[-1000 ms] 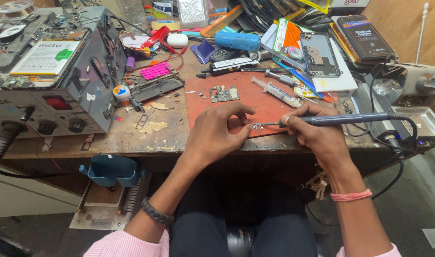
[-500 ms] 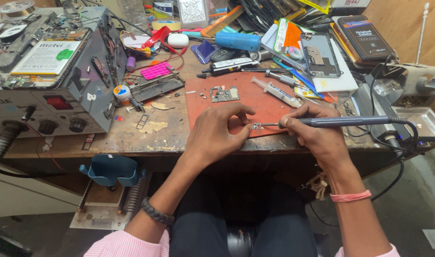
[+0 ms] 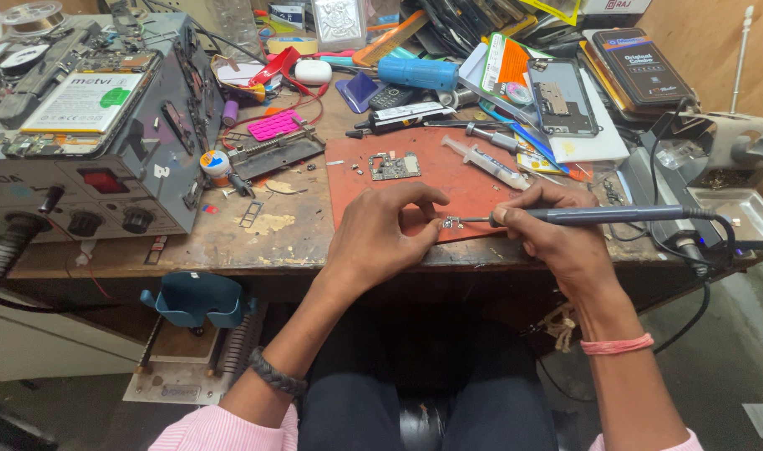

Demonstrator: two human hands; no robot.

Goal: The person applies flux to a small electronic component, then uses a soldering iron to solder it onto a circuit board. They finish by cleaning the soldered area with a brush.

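Observation:
My right hand [image 3: 557, 234] grips a dark soldering iron [image 3: 615, 215] like a pen, its tip touching a tiny metal part [image 3: 451, 223] on the reddish-brown work mat [image 3: 448, 179]. My left hand [image 3: 381, 230] rests on the mat's near edge, fingers curled, with its fingertips holding that small part steady. A small circuit board [image 3: 395, 165] lies further back on the mat, a clear syringe [image 3: 486, 162] to its right. The iron's black cable [image 3: 699, 250] loops off to the right.
A grey bench station [image 3: 106, 150] with knobs stands at the left. A metal board holder [image 3: 264, 154], a pink keypad piece, a blue cylinder [image 3: 421, 73], phones and phone parts [image 3: 561, 98] crowd the back. A blue plastic holder [image 3: 191, 298] hangs below the table edge.

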